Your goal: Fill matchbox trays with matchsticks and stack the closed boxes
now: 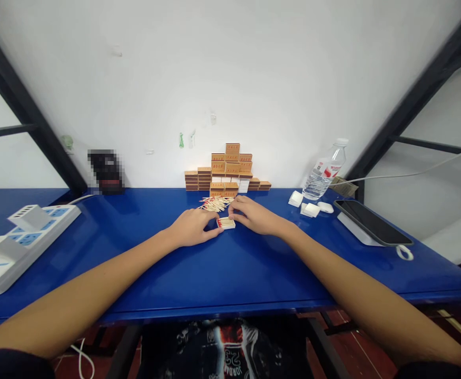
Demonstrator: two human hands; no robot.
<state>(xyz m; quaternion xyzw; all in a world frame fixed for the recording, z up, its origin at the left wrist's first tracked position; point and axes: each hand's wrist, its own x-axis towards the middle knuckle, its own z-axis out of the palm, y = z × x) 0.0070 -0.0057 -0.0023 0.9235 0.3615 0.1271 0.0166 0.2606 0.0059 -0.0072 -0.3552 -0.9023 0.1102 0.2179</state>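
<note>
A small white matchbox tray (227, 228) lies on the blue table before me, filled with red-tipped matches (225, 222). My left hand (193, 227) grips the tray's left end between thumb and fingers. At the opposite end, my right hand (256, 215) is closed with its fingertips on the tray's right edge; whether a match is also between them cannot be seen. Just behind the tray is a loose heap of matches (215, 203), partly hidden by my hands. Brown matchboxes (232, 167) are stacked in steps against the wall, with several white trays (243, 185) among them.
On the right stand a water bottle (324, 171), small white packets (310, 210), a white case (325, 208) and a phone (372, 221) on a white box. A power strip (62, 217) with plugs occupies the left. A dark object (107, 171) leans by the wall.
</note>
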